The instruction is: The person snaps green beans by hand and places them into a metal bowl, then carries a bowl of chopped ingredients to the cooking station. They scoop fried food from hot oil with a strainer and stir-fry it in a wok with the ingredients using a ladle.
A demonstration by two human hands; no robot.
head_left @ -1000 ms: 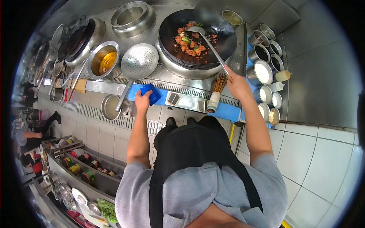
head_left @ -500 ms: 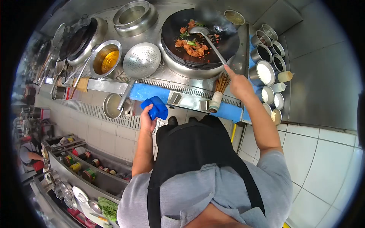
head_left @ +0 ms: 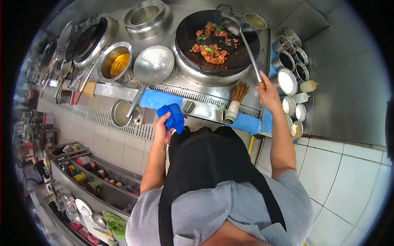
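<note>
Folded blue cloth [head_left: 174, 118] is gripped in my left hand [head_left: 162, 128], just off the front edge of the stove. My right hand [head_left: 269, 95] is wrapped round the wooden handle of a long metal ladle [head_left: 251, 53]. The ladle's bowl is over the back right part of the black wok [head_left: 242, 45]. Browned food pieces [head_left: 211, 54] with green and red bits lie in two groups inside the wok. A bamboo brush [head_left: 237, 102] rests on the stove's front edge between my hands.
A perforated strainer [head_left: 154, 64] and a pot of yellow oil [head_left: 115, 62] stand left of the wok. Metal containers [head_left: 287, 81] and squeeze bottles [head_left: 308, 86] line the right side. A shelf with jars [head_left: 93, 187] is at the lower left.
My left hand has lifted the blue cloth off the stove edge and drawn it back toward me. The ladle has moved from the food toward the wok's back right, and my right hand has shifted right.
</note>
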